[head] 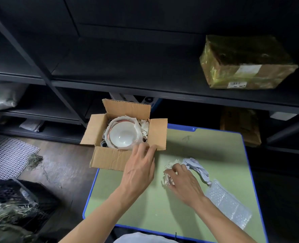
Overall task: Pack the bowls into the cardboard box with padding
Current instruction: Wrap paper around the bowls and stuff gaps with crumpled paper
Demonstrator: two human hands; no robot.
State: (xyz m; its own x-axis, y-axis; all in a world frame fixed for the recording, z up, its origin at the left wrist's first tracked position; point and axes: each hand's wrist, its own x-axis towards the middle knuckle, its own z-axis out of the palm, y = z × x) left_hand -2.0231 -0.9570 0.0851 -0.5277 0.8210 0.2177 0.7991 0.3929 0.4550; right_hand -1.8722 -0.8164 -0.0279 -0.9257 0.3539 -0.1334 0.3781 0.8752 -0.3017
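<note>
Steadying the cardboard box (110, 159) looks to be the left hand's (140, 166) job: its fingers lie nearly straight against the near right corner, touching the rim and flap and gripping nothing, probably so the box does not slide while filler goes in. The bowls (123, 135) sit nested inside, just beyond those fingertips, rim up, with a paper wrap around them and scraps of paper filling the gap on the right hand's side.

The right hand (183, 181) rests on the green worktop (206, 142) beside the left hand, fingers curled round a wad of crumpled paper (168, 174). I judge this is the next piece of padding, gathered tight so it can be pushed into the space left around the bowls. A greyish twisted sheet (197, 165) lies just past its knuckles, and a piece of bubble wrap (227, 204) lies by its wrist on the outer side, both within easy reach.

No print shows on the box. A taped parcel (246, 65) on the shelf, well beyond the right hand, carries white labels, too small to read.
</note>
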